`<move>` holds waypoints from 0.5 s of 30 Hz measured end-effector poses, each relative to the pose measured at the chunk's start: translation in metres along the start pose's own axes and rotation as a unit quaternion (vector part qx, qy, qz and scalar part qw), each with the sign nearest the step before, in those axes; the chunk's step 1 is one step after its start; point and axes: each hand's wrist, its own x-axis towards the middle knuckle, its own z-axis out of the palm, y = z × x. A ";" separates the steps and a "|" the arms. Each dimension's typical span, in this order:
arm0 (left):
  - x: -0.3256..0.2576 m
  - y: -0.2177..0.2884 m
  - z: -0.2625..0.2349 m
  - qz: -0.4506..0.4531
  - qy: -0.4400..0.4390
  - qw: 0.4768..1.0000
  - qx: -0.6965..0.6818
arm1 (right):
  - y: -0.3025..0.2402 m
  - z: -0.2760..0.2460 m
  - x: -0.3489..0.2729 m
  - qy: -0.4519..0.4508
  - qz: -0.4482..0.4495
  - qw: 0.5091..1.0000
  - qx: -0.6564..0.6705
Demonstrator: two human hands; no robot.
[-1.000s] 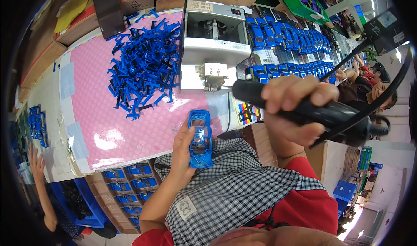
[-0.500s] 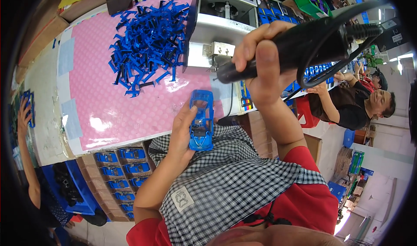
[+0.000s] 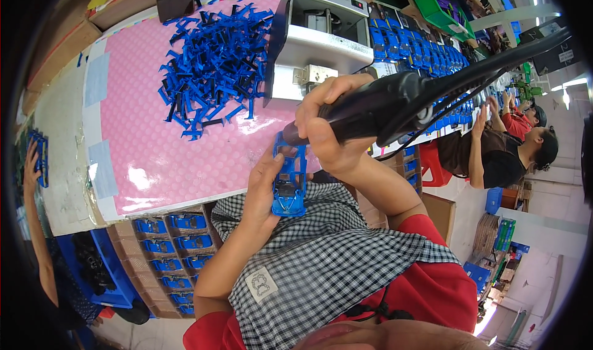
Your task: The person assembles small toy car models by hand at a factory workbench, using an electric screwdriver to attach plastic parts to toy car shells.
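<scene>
My left hand (image 3: 262, 186) holds a blue toy car body (image 3: 289, 180) upside down above my lap, near the table's front edge. My right hand (image 3: 327, 130) grips a black electric screwdriver (image 3: 395, 106) with a cable running up to the right. Its tip rests on the far end of the car body. A checked cloth (image 3: 309, 269) covers my lap under both hands.
A pink dotted mat (image 3: 160, 152) covers the table, with a heap of blue plastic parts (image 3: 213, 59) on it. A grey-white machine (image 3: 321, 38) stands behind. Trays of blue car bodies (image 3: 170, 251) sit lower left and rows lie at the far right (image 3: 426, 47). Other people work right and left.
My right hand has brought the screwdriver down and left until its tip meets the car body. My left hand has kept the car in about the same place.
</scene>
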 end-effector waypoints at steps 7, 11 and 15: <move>0.002 0.000 -0.004 -0.008 0.000 1.000 0.001 | 0.000 0.005 0.003 0.039 0.015 0.998 0.043; 0.001 0.003 0.000 -0.012 0.000 1.000 -0.007 | 0.009 -0.001 -0.001 0.021 -0.015 0.999 0.030; 0.003 -0.002 -0.004 -0.014 -0.004 1.000 -0.020 | 0.005 0.000 0.001 0.023 0.017 0.999 0.020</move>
